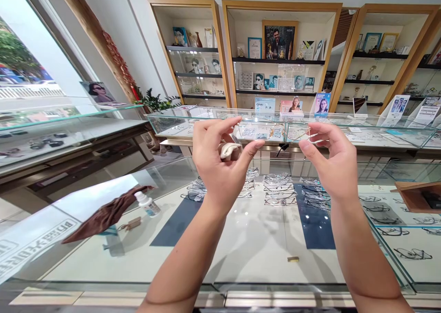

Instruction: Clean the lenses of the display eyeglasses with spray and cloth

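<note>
held glasses: thin, see-through glasses, up in the air between the hands; the rims are so thin that i cannot tell their whole shape.
left hand: the left hand is half curled around a crumpled beige cloth; its thumb and pointing finger are apart, and i cannot tell if they touch the glasses.
right hand: the right hand has its thumb and pointing finger nearly together, and looks to pinch one thin end of the glasses.
why held so: the cloth is tucked in the palm, maybe so the fingertips stay free; a light pinch likely keeps the lenses bare.
glass desk: a big see-through glass desk is below the hands, with rows of thin-framed glasses inside, maybe lined up so each pair can be seen.
bottle: a small white plastic bottle is left of and lower than the left hand, next to a dark brown cloth; i cannot tell what is in it.
wall shelves: wood-framed shelves are far past the hands, with pictures in them.
</note>
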### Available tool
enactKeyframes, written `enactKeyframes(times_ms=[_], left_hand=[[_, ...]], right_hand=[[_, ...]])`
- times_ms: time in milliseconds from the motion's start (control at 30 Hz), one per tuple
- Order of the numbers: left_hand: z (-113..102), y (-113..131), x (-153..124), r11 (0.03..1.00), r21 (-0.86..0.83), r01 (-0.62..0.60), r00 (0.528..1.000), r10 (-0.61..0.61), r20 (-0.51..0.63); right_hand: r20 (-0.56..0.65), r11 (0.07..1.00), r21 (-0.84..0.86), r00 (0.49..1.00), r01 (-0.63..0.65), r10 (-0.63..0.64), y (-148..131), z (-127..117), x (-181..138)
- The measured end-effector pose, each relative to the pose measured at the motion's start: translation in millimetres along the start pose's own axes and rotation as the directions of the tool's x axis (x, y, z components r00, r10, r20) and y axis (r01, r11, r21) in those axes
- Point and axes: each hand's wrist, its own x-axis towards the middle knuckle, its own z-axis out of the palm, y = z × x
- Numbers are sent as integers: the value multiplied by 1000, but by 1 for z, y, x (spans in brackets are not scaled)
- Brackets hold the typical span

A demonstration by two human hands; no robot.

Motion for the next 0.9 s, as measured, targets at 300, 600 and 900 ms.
enactKeyframes(times_ms=[300, 600, 900], left_hand=[[0, 3, 0, 998, 69, -1, 1000, 2, -9], [0, 2, 0, 999, 55, 1, 1000, 0, -15], [-1, 3, 1, 998, 62, -4, 1000, 5, -13]], right_hand=[[-13, 999, 30, 1000, -28, 28, -2, 2, -1], [-34, 999, 50, 999, -11, 13, -5, 4, -3], [-47, 998, 55, 999, -12, 15, -8, 5, -4]])
